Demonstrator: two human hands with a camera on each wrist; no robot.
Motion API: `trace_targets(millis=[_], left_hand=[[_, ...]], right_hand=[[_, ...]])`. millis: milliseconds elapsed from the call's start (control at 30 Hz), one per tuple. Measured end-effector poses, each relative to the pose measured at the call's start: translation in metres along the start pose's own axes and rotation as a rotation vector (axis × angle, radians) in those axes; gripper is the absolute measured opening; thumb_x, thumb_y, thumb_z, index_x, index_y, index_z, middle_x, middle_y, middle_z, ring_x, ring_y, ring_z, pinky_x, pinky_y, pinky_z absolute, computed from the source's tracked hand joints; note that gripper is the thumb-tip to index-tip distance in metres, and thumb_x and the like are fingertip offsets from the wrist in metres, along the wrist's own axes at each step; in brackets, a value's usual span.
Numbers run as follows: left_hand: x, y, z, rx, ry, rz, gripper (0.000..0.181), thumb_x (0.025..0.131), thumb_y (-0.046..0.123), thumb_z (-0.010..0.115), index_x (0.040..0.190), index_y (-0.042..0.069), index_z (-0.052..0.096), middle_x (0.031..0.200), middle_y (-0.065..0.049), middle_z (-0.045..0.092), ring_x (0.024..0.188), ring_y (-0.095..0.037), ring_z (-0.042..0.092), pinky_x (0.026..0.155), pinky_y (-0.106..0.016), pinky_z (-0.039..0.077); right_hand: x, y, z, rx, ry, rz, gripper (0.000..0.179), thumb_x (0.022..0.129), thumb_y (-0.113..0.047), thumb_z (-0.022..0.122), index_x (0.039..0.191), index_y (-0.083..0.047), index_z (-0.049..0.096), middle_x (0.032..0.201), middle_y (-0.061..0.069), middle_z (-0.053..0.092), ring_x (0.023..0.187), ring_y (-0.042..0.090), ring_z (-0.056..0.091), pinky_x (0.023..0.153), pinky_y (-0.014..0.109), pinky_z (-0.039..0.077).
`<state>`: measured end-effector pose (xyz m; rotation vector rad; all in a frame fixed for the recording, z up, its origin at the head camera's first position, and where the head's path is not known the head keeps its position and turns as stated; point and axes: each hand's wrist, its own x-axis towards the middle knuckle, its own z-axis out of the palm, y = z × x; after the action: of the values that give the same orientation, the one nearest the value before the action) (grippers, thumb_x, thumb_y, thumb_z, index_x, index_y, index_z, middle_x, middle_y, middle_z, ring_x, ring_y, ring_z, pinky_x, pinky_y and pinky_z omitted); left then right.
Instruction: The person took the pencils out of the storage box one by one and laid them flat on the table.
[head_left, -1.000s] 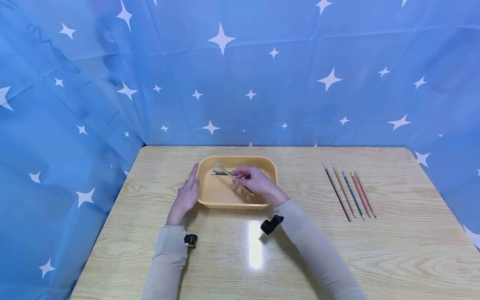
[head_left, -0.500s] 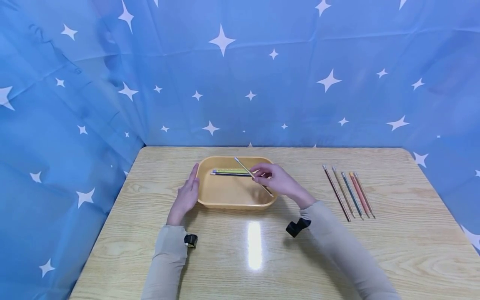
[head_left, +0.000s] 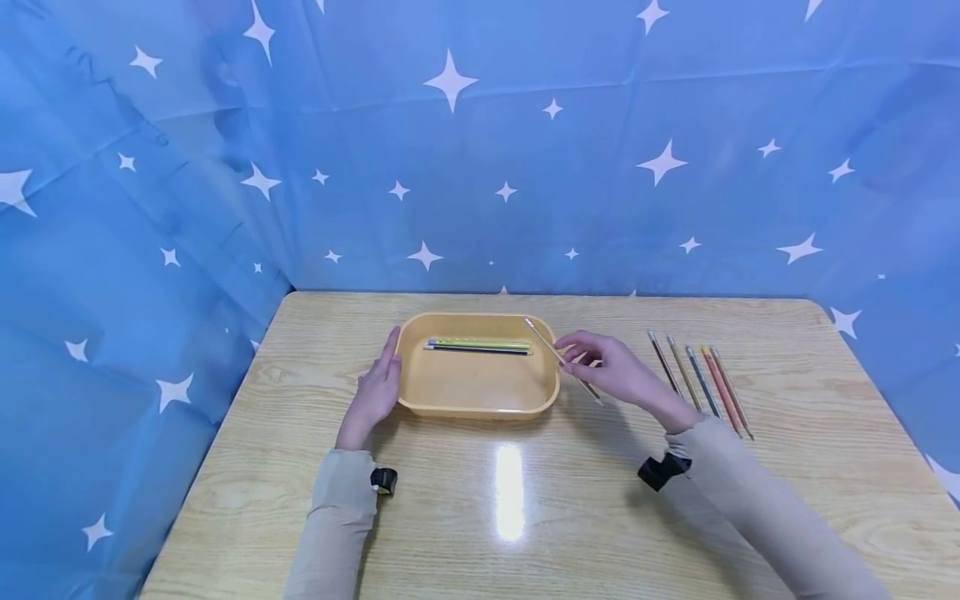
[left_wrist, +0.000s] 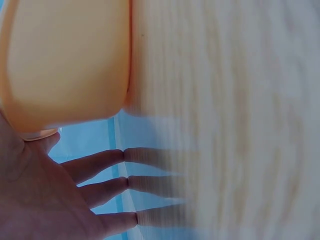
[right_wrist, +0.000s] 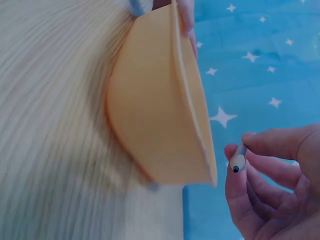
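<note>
Between thumb and fingers, my right hand (head_left: pixel 611 367) pinches a slim pencil (head_left: pixel 543 337) with a pale eraser end, held at a slant over the right rim of the orange tray (head_left: pixel 472 400). In the right wrist view the pencil's dark tip (right_wrist: pixel 236 169) points at the camera, beside the tray's outer wall (right_wrist: pixel 150 95). My left hand (head_left: pixel 377 390) rests against the tray's left side, its fingers straight; the left wrist view shows them spread, with fingertips at the table. Inside the tray lie a yellow-green pencil (head_left: pixel 487 344) and a dark pencil (head_left: pixel 480 350), side by side.
On the wooden table (head_left: pixel 450 500), several pencils lie in a slanted row at the right, among them a red one (head_left: pixel 722 387) and a blue one (head_left: pixel 701 379). My right forearm partly covers their lower ends. A blue star-patterned curtain (head_left: pixel 480 150) hangs behind the table.
My right hand has moved right with the pencil, from over the middle of the tray to its right rim. The left hand and the tray have stayed in place.
</note>
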<state>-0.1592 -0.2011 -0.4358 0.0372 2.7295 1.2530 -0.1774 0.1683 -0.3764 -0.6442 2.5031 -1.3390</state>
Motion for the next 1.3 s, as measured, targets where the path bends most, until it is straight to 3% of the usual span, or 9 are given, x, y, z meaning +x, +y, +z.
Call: trace_targets(millis=[133,333,567,967,1200,1300], left_hand=[[0.001,0.000,0.000,0.002,0.004,-0.004,0.053,0.107,0.030,0.015,0.157,0.019,0.003,0.157,-0.016,0.019,0.139,-0.051,0.013,0.107,-0.068,-0.002],[0.001,0.000,0.001,-0.002,0.008,-0.007,0.053,0.107,0.030,0.015,0.157,0.019,0.003,0.157,-0.017,0.019,0.139,-0.051,0.013,0.107,-0.068,-0.002],[0.002,0.002,0.002,0.000,-0.001,-0.003,0.053,0.107,0.029,0.015,0.157,0.019,0.002,0.157,-0.016,0.018,0.139,-0.051,0.013,0.106,-0.069,-0.002],[0.001,0.001,0.001,-0.010,0.007,0.012,0.052,0.107,0.027,0.017,0.157,0.017,0.004,0.157,-0.017,0.018,0.139,-0.049,0.015,0.105,-0.070,-0.002],[0.002,0.001,0.001,-0.008,0.009,0.016,0.052,0.107,0.027,0.016,0.157,0.017,0.004,0.157,-0.017,0.019,0.138,-0.050,0.015,0.105,-0.070,-0.002],[0.001,0.000,0.001,-0.009,0.012,0.012,0.052,0.107,0.028,0.016,0.157,0.017,0.004,0.157,-0.017,0.019,0.139,-0.050,0.016,0.105,-0.070,-0.003]], right_hand=[[-0.010,0.010,-0.007,-0.023,0.009,0.037,0.027,0.093,-0.001,0.061,0.120,0.002,0.060,0.098,0.015,0.066,0.084,0.032,0.063,0.067,0.030,0.052],[-0.024,0.028,-0.016,-0.067,0.046,0.061,0.029,0.093,-0.004,0.062,0.121,0.002,0.059,0.098,0.015,0.066,0.082,0.025,0.063,0.065,0.029,0.052],[-0.046,0.053,-0.030,-0.073,0.084,0.111,0.034,0.095,-0.004,0.060,0.128,0.002,0.055,0.103,0.021,0.064,0.086,0.033,0.063,0.063,0.030,0.051],[-0.084,0.088,-0.065,-0.190,0.189,0.177,0.036,0.095,-0.002,0.058,0.129,0.008,0.051,0.102,0.024,0.064,0.085,0.032,0.062,0.062,0.026,0.051],[-0.106,0.105,-0.087,-0.261,0.261,0.207,0.038,0.096,-0.004,0.058,0.130,0.009,0.050,0.103,0.028,0.062,0.080,0.022,0.062,0.059,0.025,0.050],[-0.112,0.115,-0.097,-0.297,0.282,0.233,0.038,0.096,-0.006,0.059,0.130,0.009,0.049,0.104,0.031,0.062,0.080,0.026,0.063,0.058,0.022,0.049]])
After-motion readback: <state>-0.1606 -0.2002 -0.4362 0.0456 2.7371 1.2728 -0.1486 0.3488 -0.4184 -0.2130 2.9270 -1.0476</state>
